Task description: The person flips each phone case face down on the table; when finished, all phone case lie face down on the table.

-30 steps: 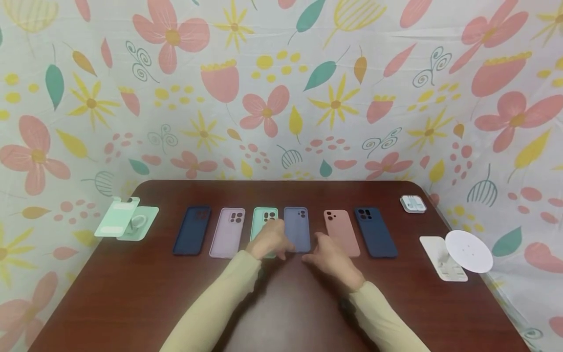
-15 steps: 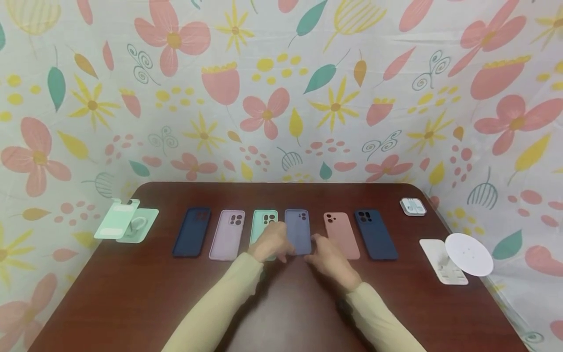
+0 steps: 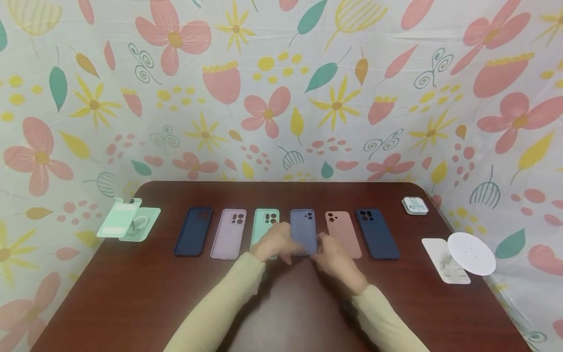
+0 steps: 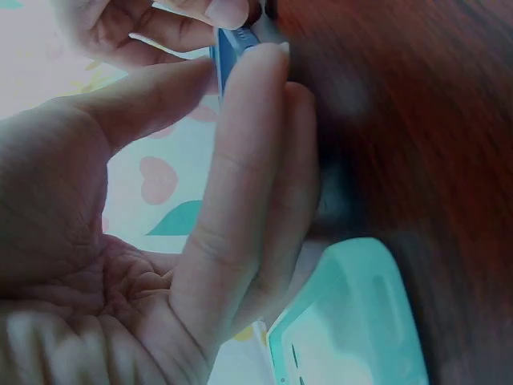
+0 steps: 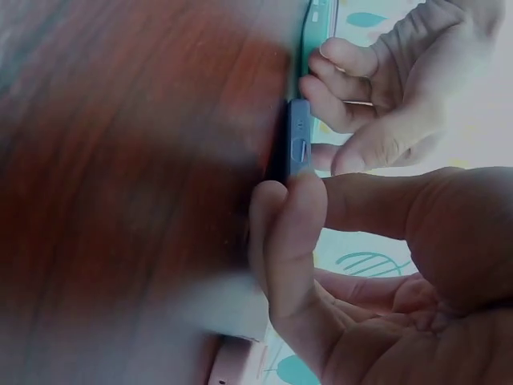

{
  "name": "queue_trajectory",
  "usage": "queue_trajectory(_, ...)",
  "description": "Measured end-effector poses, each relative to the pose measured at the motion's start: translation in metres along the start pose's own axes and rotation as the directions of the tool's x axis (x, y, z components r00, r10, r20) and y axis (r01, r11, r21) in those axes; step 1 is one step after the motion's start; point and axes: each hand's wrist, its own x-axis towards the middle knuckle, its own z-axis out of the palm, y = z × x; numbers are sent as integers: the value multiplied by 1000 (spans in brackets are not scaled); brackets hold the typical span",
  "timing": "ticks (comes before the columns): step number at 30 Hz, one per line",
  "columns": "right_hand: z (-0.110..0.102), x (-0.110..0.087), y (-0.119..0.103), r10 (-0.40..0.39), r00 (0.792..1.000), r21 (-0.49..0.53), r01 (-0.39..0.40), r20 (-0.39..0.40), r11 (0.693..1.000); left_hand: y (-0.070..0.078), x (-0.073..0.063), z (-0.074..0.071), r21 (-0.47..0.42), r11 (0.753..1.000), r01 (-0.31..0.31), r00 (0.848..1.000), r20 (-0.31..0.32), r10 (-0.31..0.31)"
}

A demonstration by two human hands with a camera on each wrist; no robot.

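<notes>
A blue-grey phone case (image 3: 303, 225) lies in the middle of a row of cases on the dark wood table. My right hand (image 3: 336, 256) pinches its near right corner, thumb against forefinger in the right wrist view, where the case's end (image 5: 299, 136) with its port cut-out shows. At the near left corner is my left hand (image 3: 274, 242), its thumb and fingers spread apart about the case (image 4: 228, 60); in the head view a blurred digit overlaps the near end. Beneath the left hand, a mint case (image 3: 259, 225) is partly covered.
Left of these lie a lilac case (image 3: 227, 237) and a navy one (image 3: 192, 232); right, a pink case (image 3: 343, 230) and another navy one (image 3: 378, 234). A mint stand (image 3: 118, 220), a white stand (image 3: 446, 264) and a small earphone box (image 3: 415, 206) sit near the sides.
The blue-grey case has shifted slightly right, away from the mint one. Both hands have moved right a little, and the left thumb and fingers have spread wider.
</notes>
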Motion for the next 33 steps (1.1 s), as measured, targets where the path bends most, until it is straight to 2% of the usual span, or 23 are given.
queue_trajectory(7, -6, 0, 5, -3, 1000, -20, 2, -18, 1000, 3, -3, 6, -29, 1000, 5, 999, -38, -6)
queue_trajectory(12, -13, -3, 4, -16, 1000, -45, 15, -20, 999, 3, -4, 10, -93, 996, -2, 998, -58, -4)
queue_trajectory(14, -18, -10, -1, -40, 999, -45, 38, -31, 998, 3, -4, 12, -116, 993, -14, 998, -64, 6)
queue_trajectory(21, -46, -61, -57, -98, 989, -87, 89, -106, 992, 7, -3, 17, -142, 990, -8, 997, -76, -3)
queue_trajectory(25, -47, -65, -61, -132, 982, -94, 120, -135, 988, 6, -1, 20, -156, 988, -6, 998, -67, -5)
queue_trajectory(33, -46, -68, -65, -153, 975, -83, 141, -159, 986, 3, 1, 23, -249, 968, 9, 999, -36, -18)
